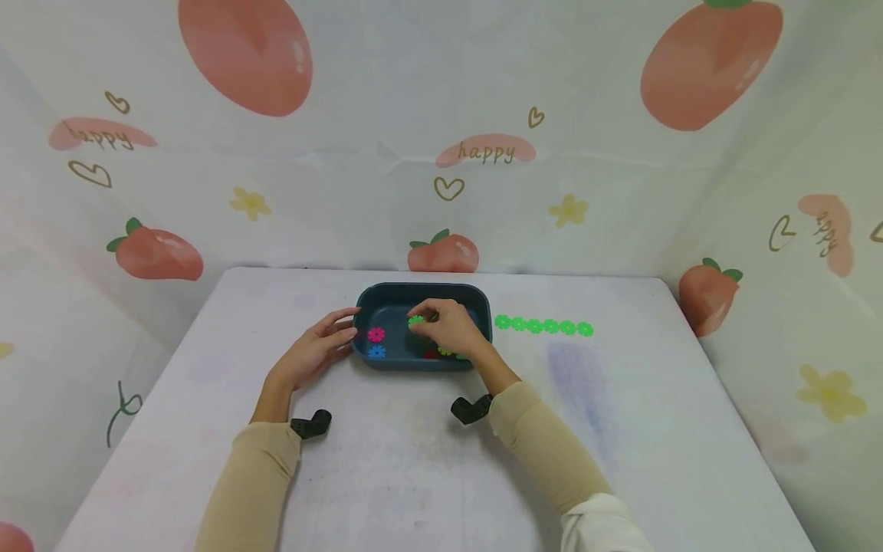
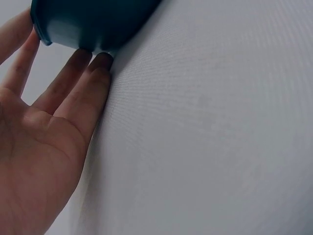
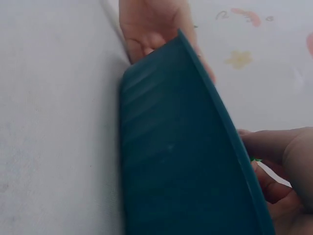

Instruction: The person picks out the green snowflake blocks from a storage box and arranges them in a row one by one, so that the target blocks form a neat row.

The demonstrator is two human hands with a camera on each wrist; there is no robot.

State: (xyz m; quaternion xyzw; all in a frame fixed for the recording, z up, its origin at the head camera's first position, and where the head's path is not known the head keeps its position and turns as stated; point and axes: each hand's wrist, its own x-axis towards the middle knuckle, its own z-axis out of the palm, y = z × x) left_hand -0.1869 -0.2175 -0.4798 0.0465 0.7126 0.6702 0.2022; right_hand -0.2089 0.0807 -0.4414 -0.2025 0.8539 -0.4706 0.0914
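A dark teal tray stands on the table. My left hand touches its left end with extended fingers; the left wrist view has the fingertips against the tray's outer wall. Over the tray's middle, my right hand pinches a green flower-shaped piece between thumb and fingers. Only a sliver of green piece shows in the right wrist view, past the rim. Inside the tray lie a pink flower piece, a blue one and a red one. Others are partly hidden by the right hand.
To the right of the tray, several green flower pieces form a row on the white-covered table. A black device sits at the left wrist and another at the right. Printed cloth hangs behind.
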